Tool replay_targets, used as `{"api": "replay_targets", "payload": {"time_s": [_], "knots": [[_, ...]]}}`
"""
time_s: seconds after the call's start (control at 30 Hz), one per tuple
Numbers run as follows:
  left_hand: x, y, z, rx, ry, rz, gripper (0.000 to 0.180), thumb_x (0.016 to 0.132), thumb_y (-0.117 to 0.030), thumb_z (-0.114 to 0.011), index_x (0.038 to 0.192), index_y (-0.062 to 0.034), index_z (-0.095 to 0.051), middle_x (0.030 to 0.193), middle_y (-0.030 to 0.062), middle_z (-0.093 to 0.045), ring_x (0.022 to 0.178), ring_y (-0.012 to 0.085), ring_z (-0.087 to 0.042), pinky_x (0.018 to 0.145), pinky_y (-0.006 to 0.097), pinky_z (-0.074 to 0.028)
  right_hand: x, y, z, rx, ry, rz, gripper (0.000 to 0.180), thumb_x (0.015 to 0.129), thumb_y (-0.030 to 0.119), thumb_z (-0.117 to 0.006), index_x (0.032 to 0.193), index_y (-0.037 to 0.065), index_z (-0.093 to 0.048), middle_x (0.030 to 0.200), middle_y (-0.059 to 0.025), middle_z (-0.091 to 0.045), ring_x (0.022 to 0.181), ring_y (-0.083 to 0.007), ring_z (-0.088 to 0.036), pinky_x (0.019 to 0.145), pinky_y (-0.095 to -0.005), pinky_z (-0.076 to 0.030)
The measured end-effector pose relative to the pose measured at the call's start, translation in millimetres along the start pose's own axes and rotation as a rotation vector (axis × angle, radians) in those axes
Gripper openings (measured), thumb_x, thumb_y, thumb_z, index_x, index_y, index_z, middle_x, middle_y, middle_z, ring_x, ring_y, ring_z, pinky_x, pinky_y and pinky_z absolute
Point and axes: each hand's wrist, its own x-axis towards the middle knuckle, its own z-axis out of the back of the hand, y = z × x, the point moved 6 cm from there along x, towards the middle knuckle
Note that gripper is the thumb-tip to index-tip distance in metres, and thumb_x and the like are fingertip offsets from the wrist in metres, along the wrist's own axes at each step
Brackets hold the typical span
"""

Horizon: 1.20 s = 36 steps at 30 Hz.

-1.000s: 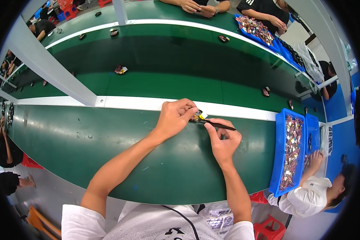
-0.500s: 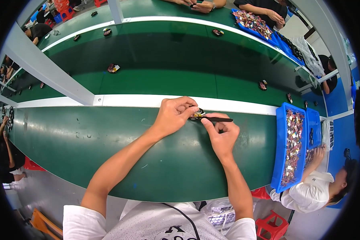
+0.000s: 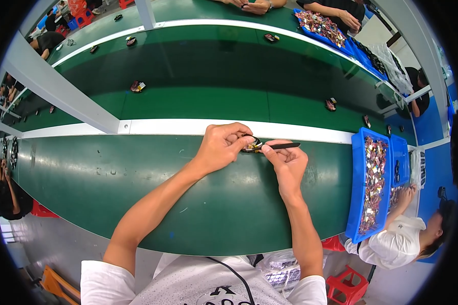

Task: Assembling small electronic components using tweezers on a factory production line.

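The left hand (image 3: 220, 148) hides part of a small dark thing (image 3: 252, 146); the far person's (image 3: 257, 7) head is cut off.

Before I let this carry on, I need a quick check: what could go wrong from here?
1. The slim black stick-shaped tool in the right hand points toward the left hand; a slip might jab its fingertips.
2. The small black-and-yellow part sits in a fingertip grip, so it could pop loose if pushed.
3. The long blue plastic tray, full of small reddish pieces, stands right of that arm; a wide swing might spill some.
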Motion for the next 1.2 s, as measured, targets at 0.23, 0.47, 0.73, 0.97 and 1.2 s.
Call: {"api": "replay_targets", "payload": {"time_s": [0.23, 0.47, 0.73, 0.97, 1.2], "knots": [[0.4, 1.4, -1.9, -0.078, 0.078, 0.119, 0.014, 0.096, -0.003, -0.068, 0.105, 0.0064, -0.071, 0.073, 0.0088, -0.071, 0.052, 0.0094, -0.062, 0.045, 0.023, -0.045, 0.7, 0.6, 5.1, -0.008, 0.034, -0.084, 0.005, 0.090, -0.005, -0.073, 0.095, -0.005, -0.073, 0.080, -0.0009, -0.069, 0.069, -0.0019, -0.057, 0.057, -0.0184, -0.037], [3.0, 8.0, 1.1, -0.261, 0.104, 0.175, 0.018, 0.098, -0.004, -0.065, 0.110, 0.0090, -0.068, 0.083, 0.0136, -0.071, 0.058, 0.0157, -0.069, 0.045, 0.026, -0.051, -1.8, 3.2, 3.4, 0.095, 0.013, -0.124, 0.007, 0.089, -0.005, -0.074, 0.096, -0.004, -0.073, 0.081, -0.0018, -0.069, 0.069, -0.0027, -0.058, 0.057, -0.0187, -0.037], [6.7, 7.5, 3.4, -0.329, 0.149, 0.161, 0.022, 0.101, -0.010, -0.064, 0.110, 0.0106, -0.066, 0.086, 0.0162, -0.072, 0.063, 0.0202, -0.073, 0.050, 0.027, -0.057, -10.6, 11.5, 1.8, -0.133, -0.062, 0.239, 0.007, 0.087, -0.002, -0.078, 0.093, -0.002, -0.075, 0.069, 0.0056, -0.062, 0.051, 0.0027, -0.036, 0.047, -0.0196, -0.023], [5.9, 6.5, 1.8, -0.326, 0.147, 0.179, 0.021, 0.101, -0.009, -0.065, 0.110, 0.0097, -0.067, 0.087, 0.0164, -0.072, 0.063, 0.0196, -0.073, 0.050, 0.027, -0.058, -14.4, 17.5, -2.4, -0.224, -0.107, 0.349, 0.006, 0.084, -0.001, -0.081, 0.088, -0.001, -0.078, 0.062, 0.0068, -0.058, 0.049, 0.0011, -0.033, 0.046, -0.0218, -0.021], [4.2, 6.5, 2.0, -0.311, 0.105, 0.184, 0.018, 0.099, -0.006, -0.066, 0.109, 0.0088, -0.067, 0.085, 0.0152, -0.072, 0.064, 0.0180, -0.072, 0.052, 0.027, -0.058, -13.7, 15.9, -1.9, -0.221, -0.098, 0.341, 0.006, 0.084, -0.002, -0.081, 0.088, -0.001, -0.078, 0.063, 0.0060, -0.059, 0.049, 0.0009, -0.033, 0.046, -0.0224, -0.021]]}}
